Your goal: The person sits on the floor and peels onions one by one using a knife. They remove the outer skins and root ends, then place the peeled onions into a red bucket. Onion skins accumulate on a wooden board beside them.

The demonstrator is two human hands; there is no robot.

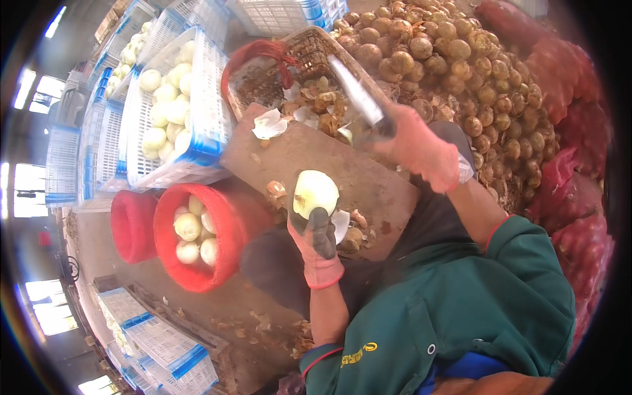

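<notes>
A peeled, pale onion rests in my left hand, which wears a pink glove with dark fingertips. My right hand, gloved the same way, grips a knife whose blade points up and to the left, apart from the onion. Both hands are over a brown board across my lap. Bits of onion skin and a white peel piece lie on the board beside the onion. A larger white peel lies at the board's far left edge.
Beyond the board stands a crate with skins and red netting. A heap of unpeeled onions spreads far right, by red mesh sacks. Peeled onions fill a white-and-blue crate and a red mesh container at left.
</notes>
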